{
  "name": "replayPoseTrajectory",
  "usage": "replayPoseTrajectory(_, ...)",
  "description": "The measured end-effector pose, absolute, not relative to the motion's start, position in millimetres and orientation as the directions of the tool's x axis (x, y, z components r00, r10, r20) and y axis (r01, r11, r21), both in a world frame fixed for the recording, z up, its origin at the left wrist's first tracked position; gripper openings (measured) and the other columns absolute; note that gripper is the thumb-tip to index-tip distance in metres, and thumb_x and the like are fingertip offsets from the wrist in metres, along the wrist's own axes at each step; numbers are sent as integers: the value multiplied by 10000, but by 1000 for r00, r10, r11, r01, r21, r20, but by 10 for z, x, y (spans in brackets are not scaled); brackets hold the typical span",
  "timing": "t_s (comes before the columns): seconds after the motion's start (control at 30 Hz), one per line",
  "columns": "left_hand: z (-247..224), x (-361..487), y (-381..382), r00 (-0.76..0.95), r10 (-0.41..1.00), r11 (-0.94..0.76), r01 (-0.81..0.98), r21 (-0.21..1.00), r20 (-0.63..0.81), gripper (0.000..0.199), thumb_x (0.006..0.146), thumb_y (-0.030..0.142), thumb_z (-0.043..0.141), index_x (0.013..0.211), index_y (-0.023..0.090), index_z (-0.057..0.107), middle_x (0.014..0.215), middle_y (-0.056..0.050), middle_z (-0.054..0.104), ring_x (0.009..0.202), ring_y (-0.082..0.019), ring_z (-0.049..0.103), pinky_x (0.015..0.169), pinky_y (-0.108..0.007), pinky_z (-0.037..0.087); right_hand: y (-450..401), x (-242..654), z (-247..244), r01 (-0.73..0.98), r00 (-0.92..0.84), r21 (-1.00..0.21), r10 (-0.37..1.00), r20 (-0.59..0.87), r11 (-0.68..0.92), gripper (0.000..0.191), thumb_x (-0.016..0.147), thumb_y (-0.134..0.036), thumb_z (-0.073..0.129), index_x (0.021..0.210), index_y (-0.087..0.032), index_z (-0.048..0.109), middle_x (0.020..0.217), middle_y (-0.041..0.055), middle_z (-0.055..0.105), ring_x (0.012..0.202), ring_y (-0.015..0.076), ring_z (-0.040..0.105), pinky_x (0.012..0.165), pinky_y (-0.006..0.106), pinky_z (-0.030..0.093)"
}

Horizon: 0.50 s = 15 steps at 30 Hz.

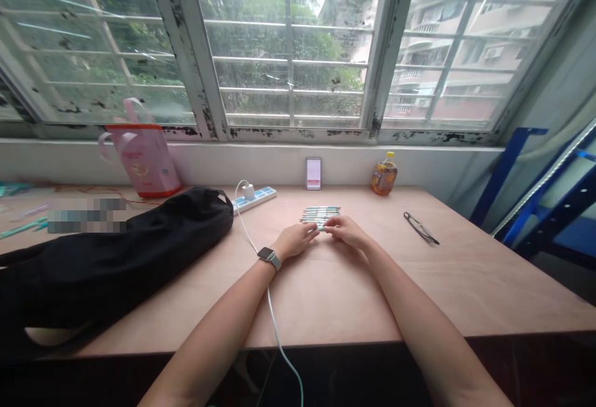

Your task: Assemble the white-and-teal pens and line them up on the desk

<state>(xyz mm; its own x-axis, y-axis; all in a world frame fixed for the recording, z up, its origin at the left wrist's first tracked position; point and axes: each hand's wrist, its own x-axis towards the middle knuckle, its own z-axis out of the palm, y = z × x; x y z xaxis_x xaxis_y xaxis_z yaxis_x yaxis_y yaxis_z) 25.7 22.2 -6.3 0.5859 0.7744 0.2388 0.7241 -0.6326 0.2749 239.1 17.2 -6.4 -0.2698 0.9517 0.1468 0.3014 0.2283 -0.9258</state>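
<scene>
**Two Hands at a Row of Pens**

The left hand (294,241) and right hand (347,232) are curled, fingers meeting at the near end of the row of pens (320,214), mid-frame on the worktop (326,295). It is hard to tell if they grip a pen. A black bag (116,252) lies at left, glasses (421,228) at right.

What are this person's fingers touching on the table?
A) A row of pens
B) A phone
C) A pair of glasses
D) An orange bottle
A: the fingers of the left hand and right hand meet at the near edge of the row of pens lying side by side on the table.
</scene>
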Motion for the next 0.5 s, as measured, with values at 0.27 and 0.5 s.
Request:
replayPoseTrajectory(0.27, -60, 249, 272, 602, 758, -652, 699, 294, 249, 483, 1039, 415, 216, 858, 198, 607, 937, -97, 698, 857, -236, 642, 784, -328, 457, 202, 2353, -95, 233, -269, -913, 925, 269, 334, 380, 688, -511, 767, 817, -159, 705, 819, 34, 675, 614, 102, 516, 576, 241, 438)
replayPoseTrajectory(0.5, -57, 268, 216, 553, 798, -601, 708, 371, 239, 317, 1001, 491, 399, 1140, 234, 521, 869, -46, 689, 825, -254, 659, 689, -303, 436, 240, 2368, -111, 232, -263, -897, 912, 315, 376, 354, 701, -484, 744, 843, -161, 711, 843, 42, 692, 634, 112, 526, 599, 251, 445)
